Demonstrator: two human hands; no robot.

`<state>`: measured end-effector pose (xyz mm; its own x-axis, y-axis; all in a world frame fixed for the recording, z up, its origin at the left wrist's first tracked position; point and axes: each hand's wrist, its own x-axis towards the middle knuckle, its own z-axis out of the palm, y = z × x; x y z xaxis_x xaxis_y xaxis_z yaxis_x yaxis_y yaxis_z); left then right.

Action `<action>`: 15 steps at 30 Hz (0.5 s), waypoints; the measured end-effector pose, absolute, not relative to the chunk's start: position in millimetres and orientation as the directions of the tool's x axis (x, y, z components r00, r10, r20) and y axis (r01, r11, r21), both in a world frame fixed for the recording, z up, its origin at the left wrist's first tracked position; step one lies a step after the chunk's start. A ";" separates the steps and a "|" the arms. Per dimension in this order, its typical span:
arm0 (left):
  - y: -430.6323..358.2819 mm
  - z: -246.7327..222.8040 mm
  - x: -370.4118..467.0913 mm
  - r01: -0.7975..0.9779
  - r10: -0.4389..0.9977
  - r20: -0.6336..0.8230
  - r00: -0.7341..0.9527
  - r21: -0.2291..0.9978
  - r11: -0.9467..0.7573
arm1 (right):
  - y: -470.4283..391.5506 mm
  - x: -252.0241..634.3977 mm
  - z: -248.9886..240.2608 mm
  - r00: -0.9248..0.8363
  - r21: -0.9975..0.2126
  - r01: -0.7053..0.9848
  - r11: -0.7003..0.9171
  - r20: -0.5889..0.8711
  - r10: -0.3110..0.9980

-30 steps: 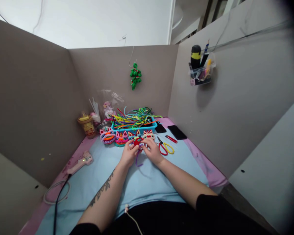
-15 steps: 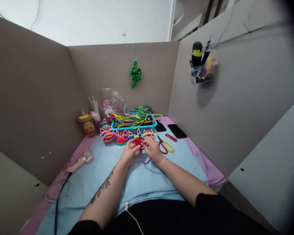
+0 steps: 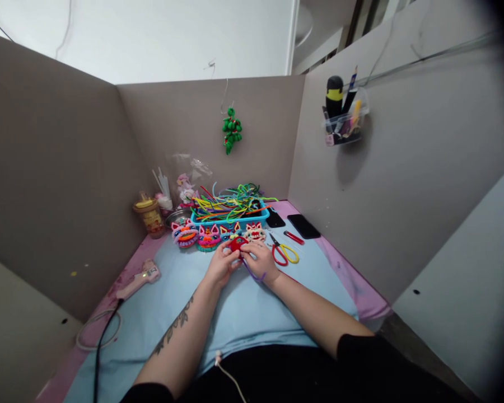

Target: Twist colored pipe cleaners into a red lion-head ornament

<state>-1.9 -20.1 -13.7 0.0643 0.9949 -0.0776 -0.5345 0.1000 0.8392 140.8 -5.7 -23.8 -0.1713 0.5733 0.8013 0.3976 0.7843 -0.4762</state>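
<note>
Between my two hands is a small red fuzzy piece [image 3: 237, 244], just in front of the row of colourful animal-face figures [image 3: 209, 237]. My left hand [image 3: 222, 264] grips its left side with thumb and fingers. My right hand [image 3: 258, 261] is closed at its right side, fingertips pressed on it. A purple fuzzy strip [image 3: 254, 273] hangs from the piece below my right hand. Scissors with red and yellow handles [image 3: 292, 253] lie right of my right hand.
A blue basket [image 3: 235, 220] of coloured fuzzy stems stands behind the figures. Phones [image 3: 303, 226] and a red cutter [image 3: 294, 237] lie at right. A pink glue gun [image 3: 139, 281] with its cable rests at left, a lidded cup [image 3: 150, 217] behind it.
My right fingers have shifted and bent closer over the red piece. The purple strip has swung right, nearer my right wrist. The view has tilted slightly.
</note>
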 end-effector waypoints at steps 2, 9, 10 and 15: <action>-19.8 -14.3 -1.9 -0.526 0.995 -0.078 0.064 0.845 0.100 | -4.0 139.8 -25.0 -0.150 -0.492 0.390 0.778 0.800 0.581; -21.7 -9.6 -0.8 -0.495 0.995 -0.086 0.052 0.863 0.100 | 1.4 140.6 -30.1 -0.103 -0.541 0.410 0.735 0.773 0.626; -22.1 -8.8 -0.4 -0.484 0.996 -0.082 0.042 0.870 0.092 | 1.7 140.8 -30.1 -0.103 -0.539 0.413 0.734 0.773 0.626; -21.9 -10.2 3.0 -0.370 0.999 -0.021 -0.048 0.929 0.002 | 0.5 140.5 -27.7 -0.110 -0.555 0.439 0.706 0.747 0.656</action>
<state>3.0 -21.9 -10.2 -0.0478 0.9986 -0.0213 -0.3699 0.0021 0.9291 140.5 0.5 -27.7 -0.1099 0.6558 0.7469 0.4393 0.7061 -0.5553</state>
